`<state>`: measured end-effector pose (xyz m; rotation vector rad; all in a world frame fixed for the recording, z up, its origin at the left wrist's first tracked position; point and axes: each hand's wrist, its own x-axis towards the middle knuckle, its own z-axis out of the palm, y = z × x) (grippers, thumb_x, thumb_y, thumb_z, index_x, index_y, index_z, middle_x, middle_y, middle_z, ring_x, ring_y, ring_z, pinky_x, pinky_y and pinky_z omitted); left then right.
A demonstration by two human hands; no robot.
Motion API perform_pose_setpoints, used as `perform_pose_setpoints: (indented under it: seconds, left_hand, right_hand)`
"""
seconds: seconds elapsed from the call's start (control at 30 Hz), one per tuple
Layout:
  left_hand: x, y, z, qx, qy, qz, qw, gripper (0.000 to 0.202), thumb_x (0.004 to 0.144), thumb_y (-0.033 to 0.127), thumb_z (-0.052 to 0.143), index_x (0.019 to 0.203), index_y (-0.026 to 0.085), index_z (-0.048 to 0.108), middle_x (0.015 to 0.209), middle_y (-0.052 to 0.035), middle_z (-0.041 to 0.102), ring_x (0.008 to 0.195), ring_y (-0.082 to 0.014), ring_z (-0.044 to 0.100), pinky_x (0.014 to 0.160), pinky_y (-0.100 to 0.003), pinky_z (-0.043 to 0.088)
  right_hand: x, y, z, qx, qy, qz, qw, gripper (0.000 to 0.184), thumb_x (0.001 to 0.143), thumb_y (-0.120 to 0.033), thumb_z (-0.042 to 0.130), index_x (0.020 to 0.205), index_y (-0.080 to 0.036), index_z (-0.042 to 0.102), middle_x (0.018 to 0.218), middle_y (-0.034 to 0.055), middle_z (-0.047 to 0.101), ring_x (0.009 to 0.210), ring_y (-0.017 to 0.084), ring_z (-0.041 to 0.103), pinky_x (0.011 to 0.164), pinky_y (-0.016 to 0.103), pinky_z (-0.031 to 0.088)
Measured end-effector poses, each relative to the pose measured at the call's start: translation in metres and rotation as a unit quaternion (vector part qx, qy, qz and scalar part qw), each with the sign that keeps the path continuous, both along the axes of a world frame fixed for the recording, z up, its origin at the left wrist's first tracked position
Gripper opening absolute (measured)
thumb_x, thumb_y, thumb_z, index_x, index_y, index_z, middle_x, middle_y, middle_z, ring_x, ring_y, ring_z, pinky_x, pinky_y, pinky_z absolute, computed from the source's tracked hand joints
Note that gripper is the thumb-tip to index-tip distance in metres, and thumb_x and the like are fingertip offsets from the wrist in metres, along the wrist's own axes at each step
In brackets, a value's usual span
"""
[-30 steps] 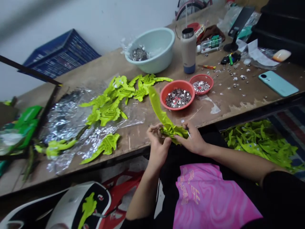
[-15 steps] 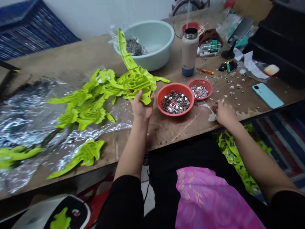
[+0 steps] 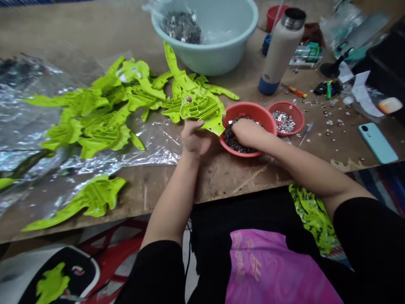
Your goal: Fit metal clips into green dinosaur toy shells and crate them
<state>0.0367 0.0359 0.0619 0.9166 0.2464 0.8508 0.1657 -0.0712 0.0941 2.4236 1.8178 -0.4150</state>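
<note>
My left hand (image 3: 196,138) grips the lower edge of a lime-green plastic piece (image 3: 205,105), ribbed on its upper face and with a long curved arm pointing up. My right hand (image 3: 248,133) reaches into a red plastic bowl (image 3: 272,120), its fingers buried among small metal clips (image 3: 234,145) and hidden from view. Right beside that bowl, a smaller red basket (image 3: 300,116) holds shinier small metal parts (image 3: 282,121). A small screwdriver (image 3: 306,134) with a pale handle lies on the table to the right of the basket.
Several lime-green pieces (image 3: 101,109) are heaped on clear plastic film at left; a single piece (image 3: 95,196) lies near the front edge. Behind stand a pale blue basin (image 3: 218,55) and a bottle (image 3: 281,52). Loose metal bits and a phone (image 3: 378,142) lie at right.
My right hand has let go of the small screwdriver and moved left into the red bowl. My left hand still holds the green piece. The camera view has tilted down.
</note>
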Motion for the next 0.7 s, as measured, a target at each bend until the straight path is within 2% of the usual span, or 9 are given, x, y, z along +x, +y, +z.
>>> perform_pose_setpoints:
  seconds: [0.13, 0.2, 0.27, 0.33, 0.43, 0.5, 0.6, 0.7]
  left_hand:
    - [-0.002, -0.004, 0.004, -0.015, -0.010, 0.005, 1.000, 0.081, 0.047, 0.021, 0.088, 0.124, 0.040, 0.069, 0.122, -0.0039, 0.076, 0.144, -0.0392, 0.064, 0.116, -0.055, 0.060]
    - [-0.002, -0.007, 0.005, -0.010, 0.003, 0.008, 1.000, 0.085, 0.044, 0.024, 0.094, 0.123, 0.042, 0.067, 0.121, -0.0033, 0.075, 0.142, -0.0391, 0.065, 0.113, -0.054, 0.061]
    - [-0.002, -0.013, 0.006, -0.010, 0.013, 0.004, 1.000, 0.089, 0.043, 0.027, 0.100, 0.125, 0.042, 0.065, 0.119, -0.0036, 0.074, 0.141, -0.0387, 0.066, 0.112, -0.053, 0.061]
    - [-0.002, -0.021, 0.007, -0.014, 0.021, -0.011, 1.000, 0.096, 0.042, 0.027, 0.104, 0.128, 0.042, 0.064, 0.115, -0.0045, 0.072, 0.138, -0.0382, 0.067, 0.112, -0.053, 0.062]
    - [-0.003, -0.030, 0.006, -0.012, 0.024, -0.012, 1.000, 0.096, 0.044, 0.026, 0.107, 0.128, 0.041, 0.062, 0.113, -0.0030, 0.069, 0.124, -0.0344, 0.072, 0.112, -0.052, 0.063]
    - [-0.004, -0.034, 0.004, 0.006, 0.024, -0.009, 1.000, 0.089, 0.048, 0.026, 0.108, 0.122, 0.039, 0.060, 0.115, -0.0022, 0.068, 0.119, -0.0322, 0.074, 0.111, -0.050, 0.064]
    - [-0.005, -0.038, -0.001, 0.054, 0.024, -0.009, 0.998, 0.076, 0.060, 0.034, 0.109, 0.116, 0.036, 0.058, 0.123, -0.0030, 0.070, 0.127, -0.0328, 0.073, 0.112, -0.049, 0.063]
    - [-0.007, -0.038, -0.013, 0.091, 0.041, 0.034, 0.994, 0.065, 0.070, 0.055, 0.105, 0.114, 0.036, 0.061, 0.126, -0.0047, 0.070, 0.134, -0.0342, 0.070, 0.112, -0.049, 0.063]
  right_hand:
    - [0.021, -0.005, -0.017, 0.072, 0.010, -0.010, 0.997, 0.019, 0.098, -0.007, 0.064, 0.099, -0.011, 0.084, 0.099, 0.0212, 0.081, 0.095, 0.035, 0.079, 0.091, 0.048, 0.063]
    - [0.038, -0.014, -0.020, 0.173, 0.057, -0.013, 0.983, 0.013, 0.097, -0.015, 0.070, 0.091, -0.017, 0.081, 0.098, 0.0162, 0.080, 0.097, 0.034, 0.077, 0.098, 0.052, 0.063]
    - [0.052, -0.021, -0.019, 0.282, 0.138, -0.022, 0.949, 0.010, 0.097, -0.021, 0.072, 0.092, -0.021, 0.080, 0.099, 0.0106, 0.079, 0.103, 0.031, 0.075, 0.105, 0.054, 0.062]
    - [0.059, -0.026, -0.018, 0.342, 0.217, -0.050, 0.913, 0.004, 0.095, -0.024, 0.076, 0.093, -0.023, 0.079, 0.095, 0.0063, 0.078, 0.104, 0.029, 0.075, 0.108, 0.053, 0.062]
    - [0.053, -0.030, -0.017, 0.378, 0.324, -0.078, 0.864, 0.012, 0.089, -0.028, 0.085, 0.086, -0.022, 0.076, 0.087, 0.0029, 0.076, 0.095, 0.024, 0.075, 0.102, 0.049, 0.067]
    - [0.041, -0.031, -0.015, 0.403, 0.406, -0.080, 0.816, 0.019, 0.089, -0.035, 0.089, 0.086, -0.022, 0.076, 0.087, 0.0011, 0.076, 0.089, 0.021, 0.075, 0.095, 0.045, 0.070]
    - [0.020, -0.029, -0.016, 0.418, 0.519, -0.086, 0.741, 0.025, 0.091, -0.044, 0.090, 0.091, -0.022, 0.077, 0.090, -0.0001, 0.076, 0.088, 0.018, 0.078, 0.088, 0.041, 0.072]
    - [0.005, -0.025, -0.021, 0.403, 0.593, -0.113, 0.688, 0.032, 0.087, -0.047, 0.094, 0.093, -0.020, 0.077, 0.091, -0.0002, 0.076, 0.089, 0.018, 0.080, 0.086, 0.038, 0.073]
